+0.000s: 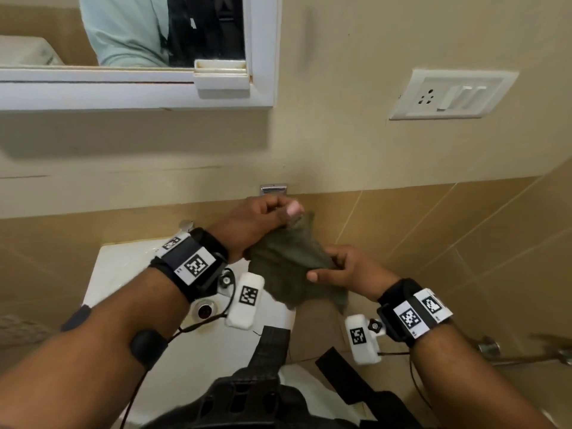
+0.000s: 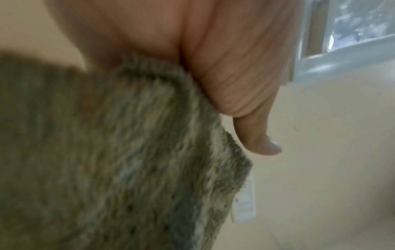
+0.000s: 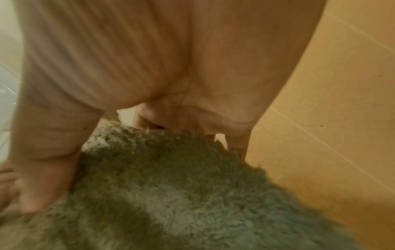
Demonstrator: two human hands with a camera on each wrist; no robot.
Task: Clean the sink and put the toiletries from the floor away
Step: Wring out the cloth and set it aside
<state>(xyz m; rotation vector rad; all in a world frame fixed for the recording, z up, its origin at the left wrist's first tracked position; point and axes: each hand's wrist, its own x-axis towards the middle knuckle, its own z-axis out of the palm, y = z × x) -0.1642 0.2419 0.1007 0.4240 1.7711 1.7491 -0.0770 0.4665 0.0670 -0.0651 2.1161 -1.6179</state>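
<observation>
An olive-green towel (image 1: 288, 261) hangs between both hands over the right side of the white sink (image 1: 123, 264). My left hand (image 1: 272, 215) pinches its top corner just under a chrome wall hook (image 1: 274, 189). My right hand (image 1: 334, 267) grips the towel's right edge lower down. In the left wrist view the towel (image 2: 128, 160) fills the frame under my curled fingers (image 2: 239, 84). The right wrist view shows the fluffy towel (image 3: 171, 186) under my fingers (image 3: 42, 169). No toiletries are in view.
The sink drain (image 1: 204, 311) sits below my left wrist, a tap (image 1: 186, 226) behind it. A white-framed mirror (image 1: 139, 51) with a small soap tray (image 1: 221, 74) hangs above. A switch plate (image 1: 448, 94) is on the beige wall; tan tiles (image 1: 464, 236) line the right.
</observation>
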